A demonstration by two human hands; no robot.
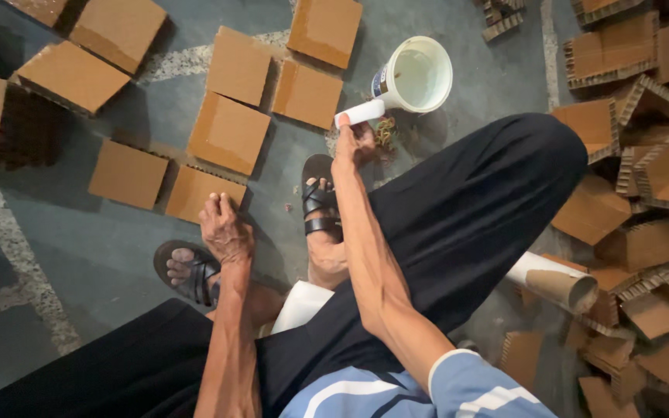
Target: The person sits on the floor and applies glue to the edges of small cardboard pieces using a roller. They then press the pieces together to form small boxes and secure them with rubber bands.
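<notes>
Right hand (354, 143) was closed on a white brush handle (359, 113) near the cup (416, 75); left hand (224, 228) was pressed open on a cardboard square (199, 191). Steady pressure was judged advisable.

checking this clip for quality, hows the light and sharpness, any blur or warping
Head view: soft, even light with faint shadows under the cardboard squares; hands and white cup sharp, no motion blur; dark corner at upper left; wide-angle stretch at the edges, with no glare.
</notes>
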